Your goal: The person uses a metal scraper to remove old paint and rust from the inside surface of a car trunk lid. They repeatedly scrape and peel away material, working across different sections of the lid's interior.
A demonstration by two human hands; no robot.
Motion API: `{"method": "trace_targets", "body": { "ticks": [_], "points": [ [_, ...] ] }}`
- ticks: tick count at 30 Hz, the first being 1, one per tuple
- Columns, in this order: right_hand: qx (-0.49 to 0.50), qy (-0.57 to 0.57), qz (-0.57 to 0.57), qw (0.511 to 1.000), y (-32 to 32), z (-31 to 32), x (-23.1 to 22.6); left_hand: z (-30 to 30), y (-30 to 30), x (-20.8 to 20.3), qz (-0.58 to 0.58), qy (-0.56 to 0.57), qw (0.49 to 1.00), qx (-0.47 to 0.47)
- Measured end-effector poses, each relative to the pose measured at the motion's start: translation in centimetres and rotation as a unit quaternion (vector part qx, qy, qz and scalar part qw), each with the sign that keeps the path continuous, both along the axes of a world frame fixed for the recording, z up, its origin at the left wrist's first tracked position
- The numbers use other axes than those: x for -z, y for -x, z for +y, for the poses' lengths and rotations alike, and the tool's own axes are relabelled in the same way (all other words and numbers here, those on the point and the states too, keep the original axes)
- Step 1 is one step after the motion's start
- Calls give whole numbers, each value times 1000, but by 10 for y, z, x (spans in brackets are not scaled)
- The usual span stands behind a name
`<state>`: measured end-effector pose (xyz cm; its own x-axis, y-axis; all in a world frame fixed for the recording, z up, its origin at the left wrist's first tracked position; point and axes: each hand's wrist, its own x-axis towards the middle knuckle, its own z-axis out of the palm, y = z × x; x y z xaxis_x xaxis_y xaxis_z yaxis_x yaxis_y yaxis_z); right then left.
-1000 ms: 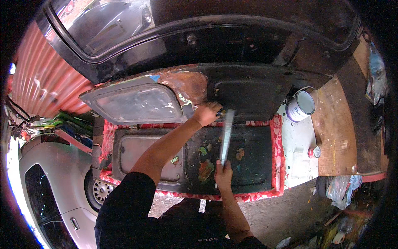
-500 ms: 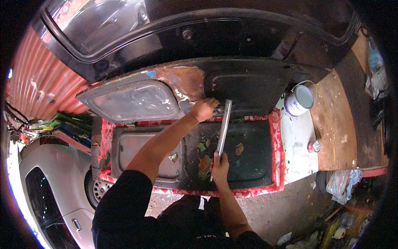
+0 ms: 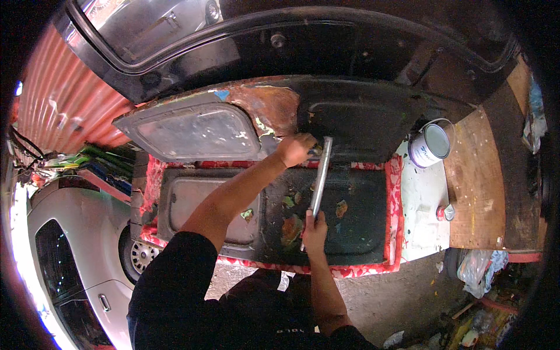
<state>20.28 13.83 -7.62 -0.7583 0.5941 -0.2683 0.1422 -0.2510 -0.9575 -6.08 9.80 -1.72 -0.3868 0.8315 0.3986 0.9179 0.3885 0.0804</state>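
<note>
A dark panel (image 3: 350, 116) leans upright, with a bare brown patch (image 3: 273, 111) where its coating is gone and a grey recess on its left. At the patch's lower right edge, my left hand (image 3: 296, 150) is closed around a small tool (image 3: 315, 150); only its dark end shows, and the working tip is hidden. My right hand (image 3: 315, 230) grips the lower part of a long silver metal bar (image 3: 321, 181). The bar points away from me, its far end beside the tool's end. Below both lies a flat dark panel (image 3: 356, 233) with loose coating flakes (image 3: 291, 228).
Red-and-white cloth (image 3: 394, 216) borders the flat panel. An open paint can (image 3: 424, 153) and a small red can (image 3: 444, 213) stand on a white board (image 3: 414, 233) to the right. Beyond the leaning panel is a black car body (image 3: 303, 46). A silver car (image 3: 81, 245) stands at left.
The whole view has shifted slightly. The bar's far end is a little closer to the tool in my left hand. Both hands keep their grips.
</note>
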Motion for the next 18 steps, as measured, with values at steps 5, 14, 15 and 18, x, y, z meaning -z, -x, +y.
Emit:
{"method": "trace_targets", "body": {
  "ticks": [5, 14, 15, 18],
  "points": [
    [48, 115, 42, 991, -2, -9, -22, -8, 5, 7, 24, -2, 1000, 6],
    [52, 114, 44, 991, -3, 6, -42, -2, 4, 5, 47, 1, 999, 10],
    [51, 116, 47, 991, -5, 10, -46, -4, 3, 6, 48, 0, 999, 10],
    [64, 120, 55, 989, -4, 9, -48, -3, 4, 7, 25, 9, 1000, -3]
  ]
}}
